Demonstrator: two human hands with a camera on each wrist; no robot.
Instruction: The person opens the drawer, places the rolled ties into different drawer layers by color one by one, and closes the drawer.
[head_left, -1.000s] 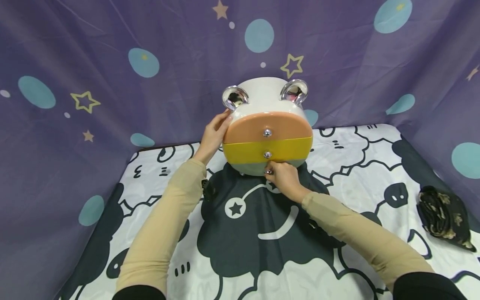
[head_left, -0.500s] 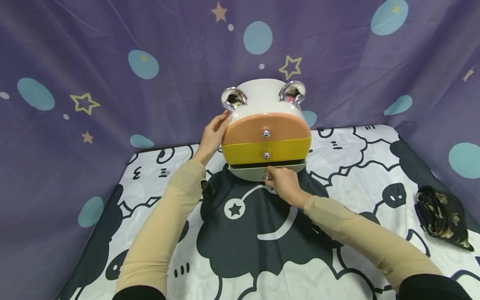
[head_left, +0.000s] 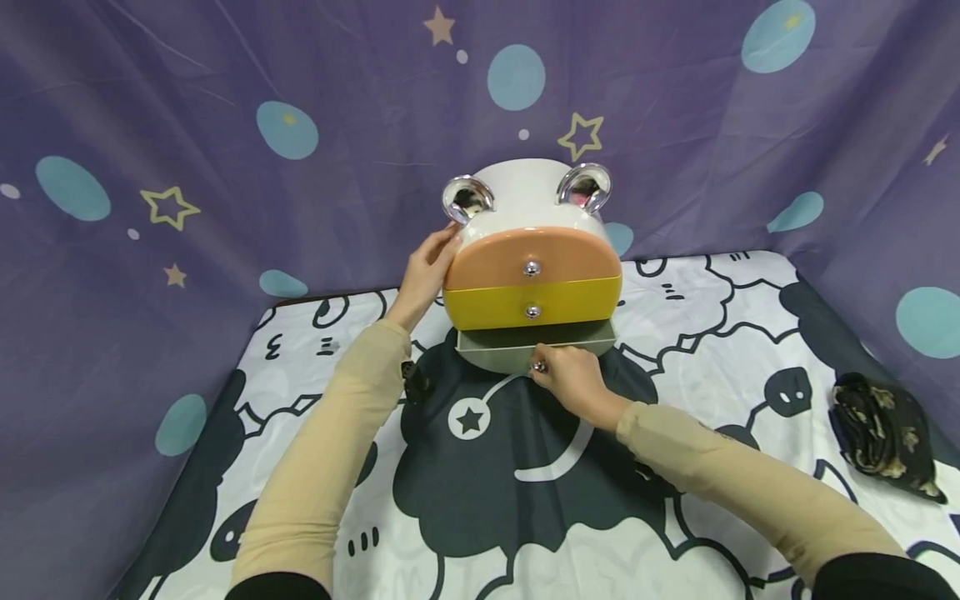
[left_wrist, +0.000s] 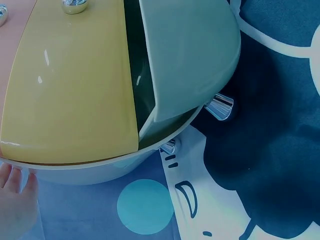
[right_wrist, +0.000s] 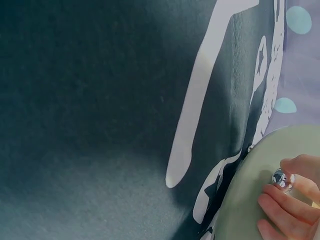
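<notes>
A small white drawer cabinet [head_left: 525,187] with two chrome ears stands at the back of the cloth. Its orange top drawer [head_left: 495,258] and yellow middle drawer [head_left: 487,307] are closed. The pale green bottom drawer [head_left: 495,357] is pulled partway out, and its dark inside shows in the left wrist view. My right hand [head_left: 570,375] pinches the silver knob [right_wrist: 281,179] of that drawer between thumb and fingers. With fingers extended, my left hand [head_left: 427,271] rests against the cabinet's left side; its fingertips [left_wrist: 15,175] touch the white shell.
A folded black patterned cloth bundle [head_left: 885,437] lies at the right. Under everything spreads a white and dark cartoon-printed cloth [head_left: 487,492]. A purple curtain [head_left: 360,125] with stars and dots hangs close behind the cabinet. Short chrome feet [left_wrist: 220,106] hold the cabinet up.
The green bottom drawer has slid out toward me from closed to partway open, drawn by my right hand on its knob. My left hand stays on the cabinet's side.
</notes>
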